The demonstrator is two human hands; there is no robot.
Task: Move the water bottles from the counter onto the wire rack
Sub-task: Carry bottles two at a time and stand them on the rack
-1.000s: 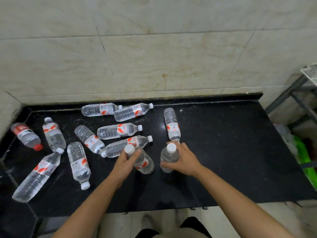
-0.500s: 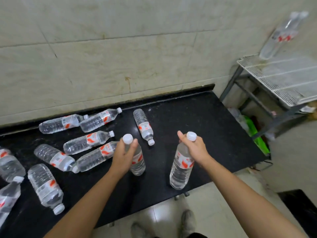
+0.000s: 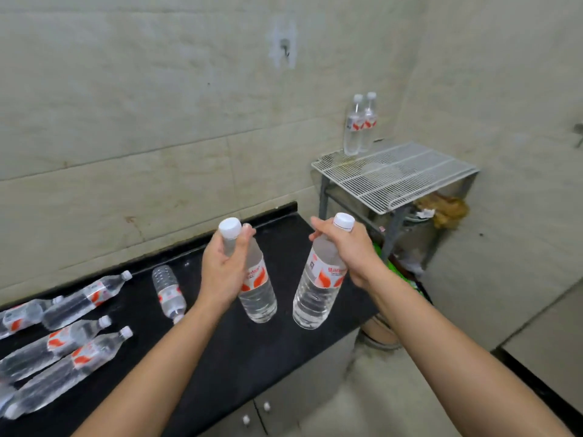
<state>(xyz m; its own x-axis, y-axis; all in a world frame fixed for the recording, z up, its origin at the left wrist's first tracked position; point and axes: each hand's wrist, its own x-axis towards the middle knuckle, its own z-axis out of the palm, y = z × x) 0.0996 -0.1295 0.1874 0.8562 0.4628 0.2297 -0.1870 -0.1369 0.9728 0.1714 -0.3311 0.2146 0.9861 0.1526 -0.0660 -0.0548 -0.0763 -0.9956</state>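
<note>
Above the bench [image 3: 239,357], both arms reach forward. Left hand [image 3: 225,266] clamped round one bottle's [image 3: 257,291] neck, right hand [image 3: 350,250] round another's [image 3: 315,294], both bottles upright, caps up.

Found open mesh over most of the wire rack [image 3: 410,181]; blocked only at the far wall-side corner by two standing bottles [image 3: 360,126].
</note>
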